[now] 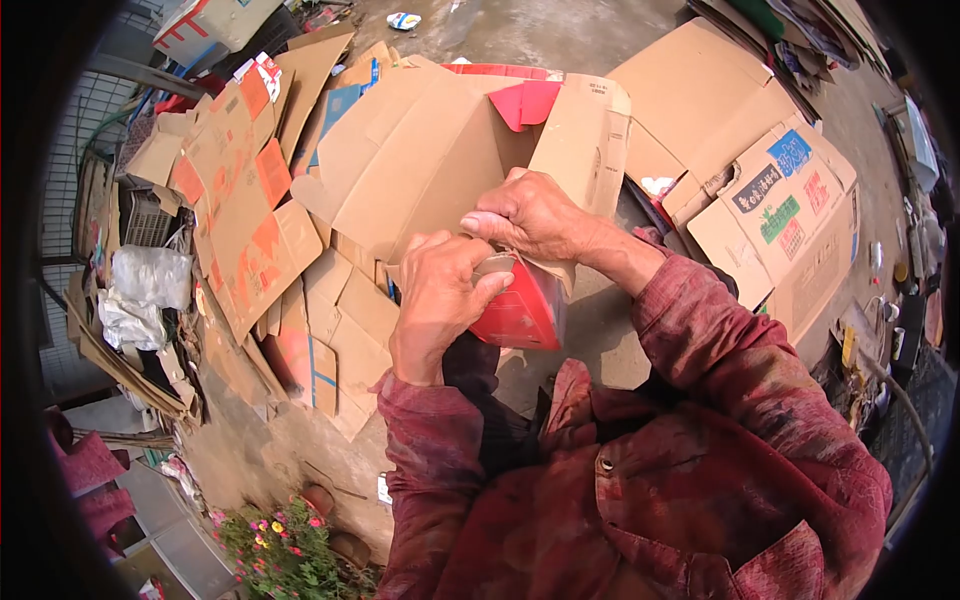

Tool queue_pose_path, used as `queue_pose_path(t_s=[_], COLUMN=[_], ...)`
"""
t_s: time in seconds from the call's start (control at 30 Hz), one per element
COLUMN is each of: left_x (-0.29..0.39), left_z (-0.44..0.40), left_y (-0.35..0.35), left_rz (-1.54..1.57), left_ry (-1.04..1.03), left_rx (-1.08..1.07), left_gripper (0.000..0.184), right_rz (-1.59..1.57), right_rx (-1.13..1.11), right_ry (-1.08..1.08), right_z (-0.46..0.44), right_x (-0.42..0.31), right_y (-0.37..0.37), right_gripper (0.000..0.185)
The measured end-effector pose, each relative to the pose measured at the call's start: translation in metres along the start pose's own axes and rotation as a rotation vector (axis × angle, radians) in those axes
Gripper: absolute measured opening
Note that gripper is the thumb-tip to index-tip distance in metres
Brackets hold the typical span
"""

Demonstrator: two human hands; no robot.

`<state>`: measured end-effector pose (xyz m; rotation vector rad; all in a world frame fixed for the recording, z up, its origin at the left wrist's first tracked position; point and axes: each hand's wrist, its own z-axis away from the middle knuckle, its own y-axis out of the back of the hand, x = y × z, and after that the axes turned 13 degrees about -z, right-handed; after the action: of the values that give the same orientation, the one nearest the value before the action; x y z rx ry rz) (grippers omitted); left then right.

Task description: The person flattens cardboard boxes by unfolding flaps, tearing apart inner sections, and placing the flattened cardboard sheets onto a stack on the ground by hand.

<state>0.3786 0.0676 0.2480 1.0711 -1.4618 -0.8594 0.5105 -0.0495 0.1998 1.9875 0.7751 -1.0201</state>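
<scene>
Both hands grip the near edge of an open cardboard box (420,165), brown inside with red printed outer faces. My left hand (440,290) is closed on the edge at the left, thumb over the rim above a red panel (520,310). Just right of it, my right hand (535,220) is closed on the same edge, its thumb pointing left toward the left hand. The fingertips are partly hidden behind the cardboard. A red flap (527,103) shows at the box's far side, and a long brown flap (585,130) stands at its right.
Flattened cardboard with orange print (235,215) is heaped at the left. To the right lie a large brown sheet (700,90) and a printed carton (775,210). Clear plastic bags (145,285) hang at the far left. A flowering plant (285,550) stands at the bottom left.
</scene>
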Motion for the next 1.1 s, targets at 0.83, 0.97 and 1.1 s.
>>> queue_pose_path(t_s=[0.83, 0.97, 1.1], left_x=[0.001, 0.000, 0.000], left_z=[0.002, 0.002, 0.003], left_y=[-0.014, -0.011, -0.008], left_rz=[-0.068, -0.078, -0.088], left_ry=[-0.042, -0.008, 0.061], left_rx=[0.102, 0.065, 0.049], left_gripper=[0.029, 0.033, 0.031], right_rz=[0.184, 0.185, 0.160], right_rx=[0.157, 0.106, 0.152], right_ry=[-0.014, -0.086, -0.029], right_z=[-0.002, -0.004, -0.004], right_x=[0.012, 0.012, 0.014], right_y=[-0.007, -0.003, -0.004], right_gripper=[0.039, 0.040, 0.040])
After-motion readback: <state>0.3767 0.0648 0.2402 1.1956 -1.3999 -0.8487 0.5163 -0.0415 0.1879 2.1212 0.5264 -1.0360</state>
